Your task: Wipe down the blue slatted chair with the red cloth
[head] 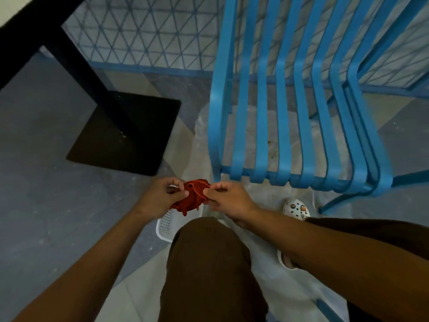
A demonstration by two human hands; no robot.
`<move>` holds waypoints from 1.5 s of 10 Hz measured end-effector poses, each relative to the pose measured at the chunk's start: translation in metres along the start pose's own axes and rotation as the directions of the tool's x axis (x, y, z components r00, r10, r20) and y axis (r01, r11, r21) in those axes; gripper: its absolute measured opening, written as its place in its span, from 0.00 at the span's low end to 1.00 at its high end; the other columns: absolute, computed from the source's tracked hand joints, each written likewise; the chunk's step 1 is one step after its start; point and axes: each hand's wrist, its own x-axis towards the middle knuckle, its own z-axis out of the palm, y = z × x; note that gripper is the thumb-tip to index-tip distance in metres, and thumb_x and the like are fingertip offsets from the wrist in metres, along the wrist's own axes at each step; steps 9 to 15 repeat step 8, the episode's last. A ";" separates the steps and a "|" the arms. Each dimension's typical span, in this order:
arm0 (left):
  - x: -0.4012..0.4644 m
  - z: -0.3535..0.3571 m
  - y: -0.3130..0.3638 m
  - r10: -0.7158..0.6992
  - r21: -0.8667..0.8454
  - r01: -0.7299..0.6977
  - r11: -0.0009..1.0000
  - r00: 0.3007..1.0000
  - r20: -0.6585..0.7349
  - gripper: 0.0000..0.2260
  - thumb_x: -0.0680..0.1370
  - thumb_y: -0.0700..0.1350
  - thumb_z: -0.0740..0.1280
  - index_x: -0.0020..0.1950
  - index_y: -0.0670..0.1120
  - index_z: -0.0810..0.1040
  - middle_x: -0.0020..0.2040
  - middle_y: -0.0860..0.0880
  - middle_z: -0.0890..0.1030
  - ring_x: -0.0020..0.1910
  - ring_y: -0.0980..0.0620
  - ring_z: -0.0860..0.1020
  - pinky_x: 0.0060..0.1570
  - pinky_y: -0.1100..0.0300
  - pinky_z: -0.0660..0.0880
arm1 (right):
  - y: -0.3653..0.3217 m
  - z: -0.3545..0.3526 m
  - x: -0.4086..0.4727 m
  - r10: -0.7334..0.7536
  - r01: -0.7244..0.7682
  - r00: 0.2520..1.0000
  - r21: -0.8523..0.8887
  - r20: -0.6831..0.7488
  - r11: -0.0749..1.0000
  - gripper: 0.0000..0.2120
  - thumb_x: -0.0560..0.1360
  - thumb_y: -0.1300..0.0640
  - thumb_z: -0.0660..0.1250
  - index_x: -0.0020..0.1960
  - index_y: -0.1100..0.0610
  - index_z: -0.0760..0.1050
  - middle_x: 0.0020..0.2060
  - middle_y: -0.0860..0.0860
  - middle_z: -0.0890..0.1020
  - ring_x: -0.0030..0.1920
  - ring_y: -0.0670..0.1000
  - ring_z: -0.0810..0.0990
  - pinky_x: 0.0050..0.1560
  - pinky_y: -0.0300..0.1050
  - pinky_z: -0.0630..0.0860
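Two bare hands meet at the centre of the head view, both gripping a bunched red cloth [190, 198] between them. Left hand [162, 194]: fingers curled, thumb and fingertips pinching the left side of the cloth. Right hand [226, 199]: fingers likewise curled, thumb and forefinger clamped on the cloth's right edge. Cloth is crumpled, a short tail hanging below the hands; it is held in the air, just in front of and lower-left of the front edge of the blue slatted metal chair [299, 117], not touching it. Chair fills the upper right: parallel blue slats run from the backrest down over the seat and curl under at the front edge; a blue leg [343, 201] runs along the floor at right. Below the hands, a white perforated plastic basket [166, 225] stands on the floor, partly hidden by a knee in brown trousers [209, 263]. One white clog with small charms [297, 209] shows near the chair leg. To the left, a black square table base [125, 133] with a black post rising from it sits on grey floor [34, 182]. Behind, a blue triangular-mesh panel [144, 36] stands along the wall.
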 end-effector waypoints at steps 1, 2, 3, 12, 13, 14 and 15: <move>0.016 0.003 -0.033 -0.055 -0.029 0.054 0.998 0.998 -0.029 0.07 0.76 0.36 0.72 0.51 0.46 0.82 0.50 0.51 0.83 0.51 0.55 0.81 0.37 0.69 0.80 | 0.018 0.014 0.029 0.063 -0.063 0.998 -0.012 -0.016 0.998 0.10 0.80 0.59 0.70 0.60 0.59 0.80 0.52 0.55 0.86 0.48 0.49 0.87 0.48 0.41 0.83; 0.030 0.003 -0.060 -0.083 -0.027 0.082 0.996 0.995 -0.053 0.10 0.78 0.36 0.71 0.51 0.52 0.82 0.48 0.54 0.82 0.48 0.54 0.82 0.39 0.69 0.80 | 0.030 0.026 0.059 0.134 -0.134 0.991 0.053 0.010 0.990 0.11 0.81 0.59 0.68 0.63 0.59 0.79 0.55 0.55 0.85 0.53 0.50 0.85 0.54 0.44 0.82; 0.041 0.008 -0.078 -0.115 -0.013 0.114 0.993 0.989 -0.096 0.11 0.79 0.35 0.68 0.57 0.48 0.82 0.52 0.49 0.81 0.47 0.53 0.82 0.37 0.69 0.79 | 0.040 0.034 0.082 0.209 -0.208 0.978 0.129 0.008 0.970 0.15 0.81 0.59 0.68 0.66 0.61 0.77 0.58 0.57 0.84 0.57 0.53 0.84 0.57 0.47 0.80; 0.071 0.023 -0.129 -0.268 0.153 0.275 0.949 0.961 -0.067 0.16 0.81 0.44 0.67 0.69 0.48 0.78 0.70 0.47 0.77 0.61 0.49 0.77 0.53 0.64 0.73 | 0.062 0.059 0.105 0.407 -0.426 0.901 0.125 0.153 0.896 0.15 0.84 0.54 0.62 0.69 0.57 0.72 0.64 0.57 0.78 0.58 0.53 0.77 0.57 0.47 0.77; 0.071 0.023 -0.129 -0.268 0.153 0.275 0.949 0.961 -0.067 0.16 0.81 0.44 0.67 0.69 0.48 0.78 0.70 0.47 0.77 0.61 0.49 0.77 0.53 0.64 0.73 | 0.062 0.059 0.105 0.407 -0.426 0.901 0.125 0.153 0.896 0.15 0.84 0.54 0.62 0.69 0.57 0.72 0.64 0.57 0.78 0.58 0.53 0.77 0.57 0.47 0.77; 0.071 0.023 -0.129 -0.268 0.153 0.275 0.949 0.961 -0.067 0.16 0.81 0.44 0.67 0.69 0.48 0.78 0.70 0.47 0.77 0.61 0.49 0.77 0.53 0.64 0.73 | 0.062 0.059 0.105 0.407 -0.426 0.901 0.125 0.153 0.896 0.15 0.84 0.54 0.62 0.69 0.57 0.72 0.64 0.57 0.78 0.58 0.53 0.77 0.57 0.47 0.77; 0.071 0.023 -0.129 -0.268 0.153 0.275 0.949 0.961 -0.067 0.16 0.81 0.44 0.67 0.69 0.48 0.78 0.70 0.47 0.77 0.61 0.49 0.77 0.53 0.64 0.73 | 0.062 0.059 0.105 0.407 -0.426 0.901 0.125 0.153 0.896 0.15 0.84 0.54 0.62 0.69 0.57 0.72 0.64 0.57 0.78 0.58 0.53 0.77 0.57 0.47 0.77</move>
